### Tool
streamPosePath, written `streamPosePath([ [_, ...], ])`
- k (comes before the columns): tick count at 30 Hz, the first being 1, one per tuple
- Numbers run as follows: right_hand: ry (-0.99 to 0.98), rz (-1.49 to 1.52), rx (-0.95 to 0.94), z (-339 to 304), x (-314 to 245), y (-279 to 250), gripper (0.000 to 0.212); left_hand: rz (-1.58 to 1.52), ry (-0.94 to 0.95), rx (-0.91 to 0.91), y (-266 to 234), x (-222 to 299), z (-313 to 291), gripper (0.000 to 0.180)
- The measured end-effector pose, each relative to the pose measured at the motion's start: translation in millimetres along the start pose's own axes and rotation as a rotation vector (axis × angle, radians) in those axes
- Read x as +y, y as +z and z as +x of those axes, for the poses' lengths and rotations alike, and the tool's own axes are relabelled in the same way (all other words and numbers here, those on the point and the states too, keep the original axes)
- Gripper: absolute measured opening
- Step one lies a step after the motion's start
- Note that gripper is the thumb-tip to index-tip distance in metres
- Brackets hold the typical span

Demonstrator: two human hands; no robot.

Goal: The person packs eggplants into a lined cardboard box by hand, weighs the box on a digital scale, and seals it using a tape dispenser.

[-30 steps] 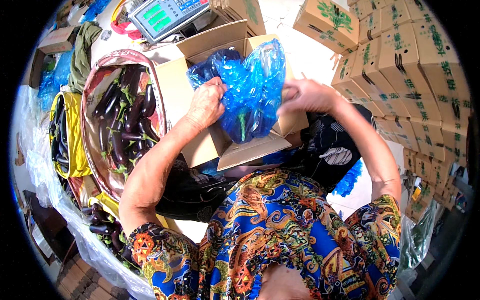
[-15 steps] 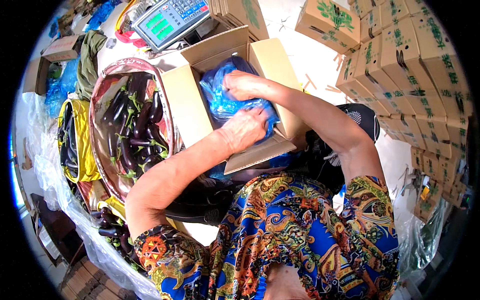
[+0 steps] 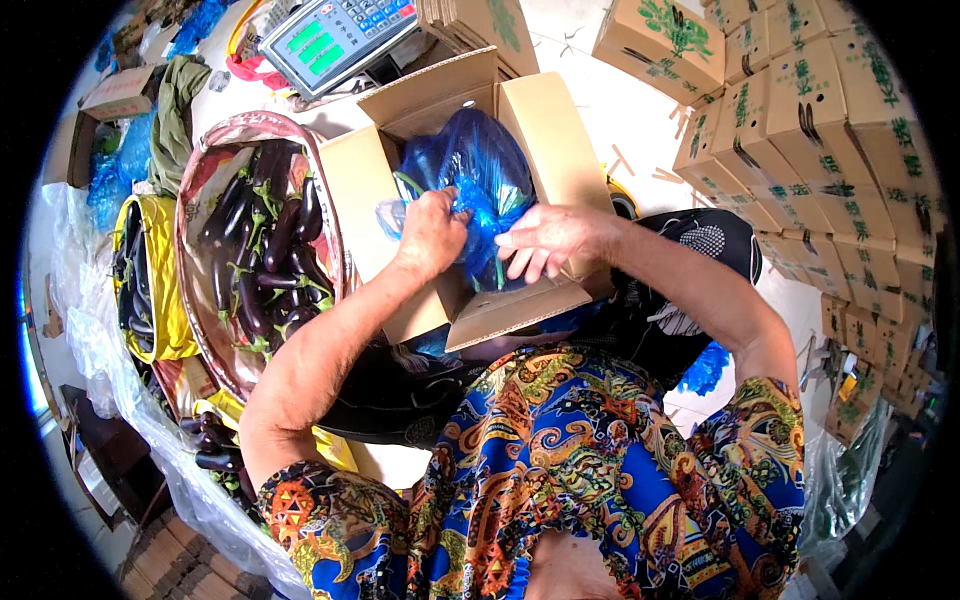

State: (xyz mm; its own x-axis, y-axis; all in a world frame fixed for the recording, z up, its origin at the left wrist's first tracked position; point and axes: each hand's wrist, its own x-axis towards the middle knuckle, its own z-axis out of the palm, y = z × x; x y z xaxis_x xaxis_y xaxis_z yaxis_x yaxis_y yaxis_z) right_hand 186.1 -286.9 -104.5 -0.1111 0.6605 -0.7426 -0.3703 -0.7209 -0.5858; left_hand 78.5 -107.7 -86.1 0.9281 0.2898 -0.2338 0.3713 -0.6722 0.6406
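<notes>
Blue plastic bag (image 3: 470,165) inside open cardboard box (image 3: 545,120): left hand (image 3: 432,232) fingers clenched on its bunched neck; right hand (image 3: 545,240) fingers loosely spread, touching it.

This looks like a produce packing spot at a market or wholesale stall. A round basket (image 3: 200,215) at left centre is heaped with dark purple eggplants (image 3: 265,250). An electronic weighing scale (image 3: 335,35) with a green display and keypad sits at the top of the frame. Stacks of printed cardboard cartons (image 3: 830,130) fill the upper right, and an open cardboard box (image 3: 545,130) lined with a blue plastic bag (image 3: 470,165) stands in the middle.
</notes>
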Motion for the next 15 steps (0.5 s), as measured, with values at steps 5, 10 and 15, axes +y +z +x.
streamPosePath([
  [5,-0.206,0.608,-0.105,28,24,12,0.032,-0.308,-0.053,0.040,20,-5,-17,0.021],
  [10,-0.292,0.800,-0.165,24,27,25,0.015,-0.365,-0.011,0.084,20,-1,-48,0.014],
  [15,-0.337,0.767,0.012,37,44,18,0.012,-0.003,0.403,-0.011,22,10,-79,0.010],
])
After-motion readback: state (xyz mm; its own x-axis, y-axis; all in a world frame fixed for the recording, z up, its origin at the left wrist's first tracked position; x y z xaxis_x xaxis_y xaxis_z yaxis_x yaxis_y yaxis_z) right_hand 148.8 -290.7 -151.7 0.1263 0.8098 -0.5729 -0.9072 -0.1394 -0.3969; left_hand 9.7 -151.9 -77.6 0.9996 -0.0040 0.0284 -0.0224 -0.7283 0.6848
